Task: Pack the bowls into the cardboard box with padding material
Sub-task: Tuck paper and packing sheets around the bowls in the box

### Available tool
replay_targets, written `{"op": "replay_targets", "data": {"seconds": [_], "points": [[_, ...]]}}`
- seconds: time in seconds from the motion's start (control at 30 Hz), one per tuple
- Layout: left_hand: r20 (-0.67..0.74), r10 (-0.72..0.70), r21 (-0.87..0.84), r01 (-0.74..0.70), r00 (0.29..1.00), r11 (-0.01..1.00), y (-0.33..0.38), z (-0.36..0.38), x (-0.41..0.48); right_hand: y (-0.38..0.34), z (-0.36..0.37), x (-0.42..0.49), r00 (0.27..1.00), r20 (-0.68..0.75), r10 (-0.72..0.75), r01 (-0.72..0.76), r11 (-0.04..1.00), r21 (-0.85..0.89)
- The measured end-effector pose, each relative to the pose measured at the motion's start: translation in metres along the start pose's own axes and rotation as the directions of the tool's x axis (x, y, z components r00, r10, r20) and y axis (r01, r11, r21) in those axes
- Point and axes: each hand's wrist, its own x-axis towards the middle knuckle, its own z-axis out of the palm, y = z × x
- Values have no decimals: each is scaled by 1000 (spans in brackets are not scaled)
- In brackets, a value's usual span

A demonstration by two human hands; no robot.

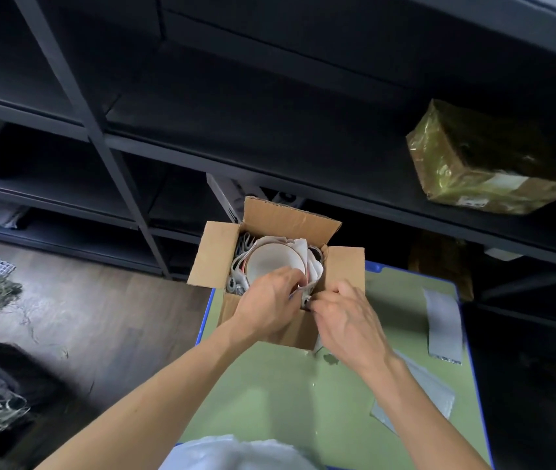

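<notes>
1. The cardboard box (217, 259) stands open at the far left corner of the green table (286, 385). A white bowl (273, 262) sits inside it, mouth up, ringed by crumpled paper (313, 266).
2. The left hand (266, 300) has its fingers curled over the bowl's near rim, where the paper meets it. It seems to pinch the paper there, though I cannot tell if it also holds the rim.
3. The right hand (351, 320) is clamped on a wad of paper at the box's near right corner, probably tucking it down.
4. Risk: pushing the wad too hard could shove the bowl against the far wall and leave that side thinly padded.
5. Risk: the box sits at the table's corner, so a strong sideways push could slide it toward the floor on the left.
6. Risk: paper pulled up by the left hand could lift or tilt the bowl and open a gap beneath it.
7. Spare sheets (442, 327) lie on the right of the table, in case gaps remain.
</notes>
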Motion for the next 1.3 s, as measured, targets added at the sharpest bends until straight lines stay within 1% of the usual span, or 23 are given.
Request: {"op": "replay_targets", "data": {"seconds": [0.1, 0.17, 0.3, 0.37, 0.4, 0.5, 0.67, 0.77, 0.83, 0.9, 1.0, 1.07, 1.17, 1.3], "points": [[-2, -5, 6, 5, 1000, 1000, 0, 0, 1, -1, -6, -4, 1000, 10, -17, 17, 1000, -21], [3, -4, 3, 4, 1000, 1000, 0, 0, 1, -1, -6, -4, 1000, 30, 8, -6, 999, -49], [-1, -15, 3, 15, 1000, 1000, 2, 0, 0, -5, 1, 0, 990, 128, 59, -55, 998, -40], [-2, -19, 6, 19, 1000, 1000, 3, -1, 1, -6, 0, 0, 984, 169, 58, -55, 998, -22], [-7, -18, 8, 18, 1000, 1000, 2, 0, 1, -6, -2, -1, 988, 150, 49, -47, 999, -15], [-24, -12, 37, 12, 1000, 999, 3, 1, -1, -2, -9, -11, 998, 29, 48, -49, 998, 45], [-38, -51, 119, 55, 998, 991, 12, 1, -6, 15, -20, -29, 998, -22, 63, -58, 977, 204], [-72, -58, 164, 69, 996, 984, 16, 2, -8, 23, -23, -40, 992, -77, 97, -73, 963, 260], [-115, -62, 155, 79, 991, 985, 17, 2, -8, 27, -22, -47, 986, -122, 117, -77, 953, 293], [-166, -61, 108, 79, 984, 991, 21, 0, -9, 33, -19, -53, 980, -149, 132, -76, 940, 333], [-207, -13, 43, 22, 978, 999, 34, -2, -11, 42, -10, -65, 980, -144, 136, -75, 927, 367], [-189, 57, 46, -49, 980, 998, 50, 2, -11, 51, -5, -72, 981, -128, 148, -91, 925, 370], [-129, 203, 47, -198, 971, 979, 80, 18, -13, 69, 1, -84, 982, -107, 157, -107, 921, 374], [-2, 383, 44, -383, 924, 923, 120, 52, -16, 101, 11, -107, 981, -55, 188, -154, 913, 378]]}}
